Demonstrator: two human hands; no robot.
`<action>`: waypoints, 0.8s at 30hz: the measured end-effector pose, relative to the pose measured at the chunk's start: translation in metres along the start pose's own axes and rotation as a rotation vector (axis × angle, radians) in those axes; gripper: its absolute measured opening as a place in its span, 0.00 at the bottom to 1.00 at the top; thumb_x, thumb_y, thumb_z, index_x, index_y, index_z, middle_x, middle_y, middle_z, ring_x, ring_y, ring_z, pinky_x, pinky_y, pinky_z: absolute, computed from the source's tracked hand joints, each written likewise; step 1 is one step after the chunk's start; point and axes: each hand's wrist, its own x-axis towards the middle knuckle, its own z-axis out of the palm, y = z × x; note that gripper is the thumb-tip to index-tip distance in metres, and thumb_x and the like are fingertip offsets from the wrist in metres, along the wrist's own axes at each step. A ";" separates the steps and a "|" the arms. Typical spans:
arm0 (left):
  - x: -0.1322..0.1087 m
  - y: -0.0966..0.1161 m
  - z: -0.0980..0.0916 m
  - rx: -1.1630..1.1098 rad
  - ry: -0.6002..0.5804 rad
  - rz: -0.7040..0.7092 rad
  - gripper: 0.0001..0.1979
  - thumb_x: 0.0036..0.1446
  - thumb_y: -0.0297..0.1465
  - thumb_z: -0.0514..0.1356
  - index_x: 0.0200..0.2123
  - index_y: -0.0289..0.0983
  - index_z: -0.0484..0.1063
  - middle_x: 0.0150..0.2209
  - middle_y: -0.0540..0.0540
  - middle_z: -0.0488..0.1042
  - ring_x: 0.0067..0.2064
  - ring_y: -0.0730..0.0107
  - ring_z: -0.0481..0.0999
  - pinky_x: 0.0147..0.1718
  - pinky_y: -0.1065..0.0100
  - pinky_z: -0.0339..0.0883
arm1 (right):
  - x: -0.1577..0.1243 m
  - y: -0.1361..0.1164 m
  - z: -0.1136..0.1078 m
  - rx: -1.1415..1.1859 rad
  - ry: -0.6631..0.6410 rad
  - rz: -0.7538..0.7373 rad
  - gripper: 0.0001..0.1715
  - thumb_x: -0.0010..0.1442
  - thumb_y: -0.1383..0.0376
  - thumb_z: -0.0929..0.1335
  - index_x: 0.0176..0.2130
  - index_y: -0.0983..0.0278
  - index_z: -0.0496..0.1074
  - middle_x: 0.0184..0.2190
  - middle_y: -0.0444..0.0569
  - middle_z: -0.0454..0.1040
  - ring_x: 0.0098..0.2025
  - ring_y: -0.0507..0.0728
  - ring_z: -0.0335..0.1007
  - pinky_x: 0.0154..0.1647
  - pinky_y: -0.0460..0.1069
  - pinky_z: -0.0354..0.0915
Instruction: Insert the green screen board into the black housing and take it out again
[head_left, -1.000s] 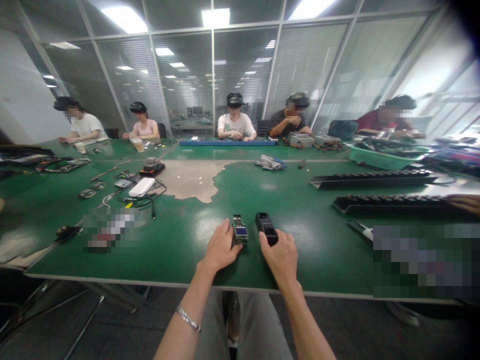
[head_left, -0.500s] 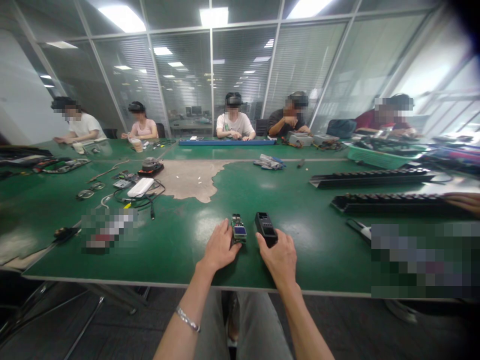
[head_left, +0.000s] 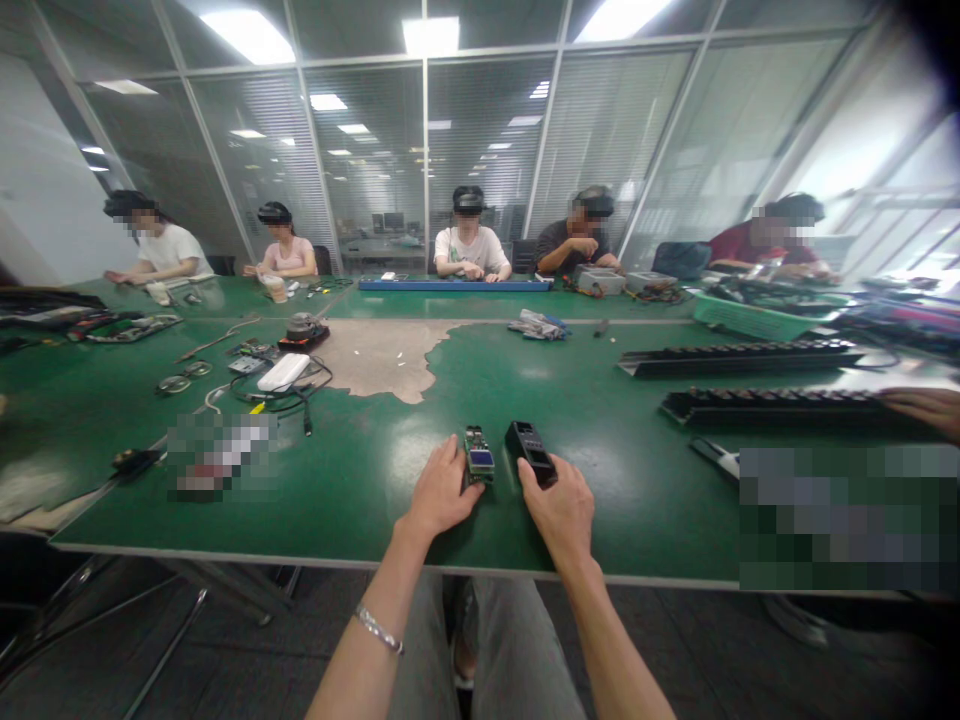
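Observation:
A small green circuit board [head_left: 478, 456] with a blue screen lies on the green table [head_left: 352, 500] in front of me. My left hand [head_left: 439, 493] rests beside its near end, with the fingers curled round it. A black plastic case [head_left: 530, 450] lies just right of the board. My right hand [head_left: 556, 508] grips the case's near end with the fingers closed on it. A bracelet [head_left: 379, 630] is on my left wrist.
A white device with cables [head_left: 283, 374], a worn bare patch [head_left: 379, 358], long black keyboards [head_left: 739, 356] and a green tray [head_left: 757, 317] lie on the table. Several people sit along the far side; another person's hand [head_left: 926, 408] shows at the right edge.
Both hands and the two parts have barely moved; the black case has shifted slightly left, closer to the board.

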 end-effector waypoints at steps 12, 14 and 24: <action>-0.003 -0.003 0.001 -0.032 0.006 -0.020 0.30 0.59 0.38 0.59 0.63 0.38 0.59 0.69 0.37 0.54 0.70 0.51 0.51 0.68 0.47 0.45 | 0.010 -0.057 -0.013 0.223 -0.066 0.084 0.35 0.58 0.40 0.64 0.43 0.65 0.78 0.34 0.54 0.78 0.34 0.59 0.71 0.40 0.52 0.62; -0.003 -0.003 0.000 -0.027 0.015 -0.012 0.30 0.59 0.38 0.59 0.63 0.39 0.59 0.69 0.37 0.55 0.70 0.51 0.52 0.68 0.47 0.45 | 0.009 -0.063 -0.008 0.193 -0.064 0.046 0.33 0.59 0.41 0.63 0.42 0.65 0.77 0.35 0.54 0.78 0.35 0.59 0.71 0.40 0.52 0.62; -0.004 -0.004 0.000 -0.059 0.025 -0.001 0.26 0.60 0.35 0.57 0.61 0.39 0.61 0.67 0.36 0.58 0.69 0.50 0.54 0.67 0.45 0.47 | -0.011 -0.088 0.002 -0.114 -0.063 -0.094 0.27 0.61 0.46 0.64 0.45 0.65 0.74 0.37 0.56 0.76 0.41 0.62 0.70 0.42 0.52 0.58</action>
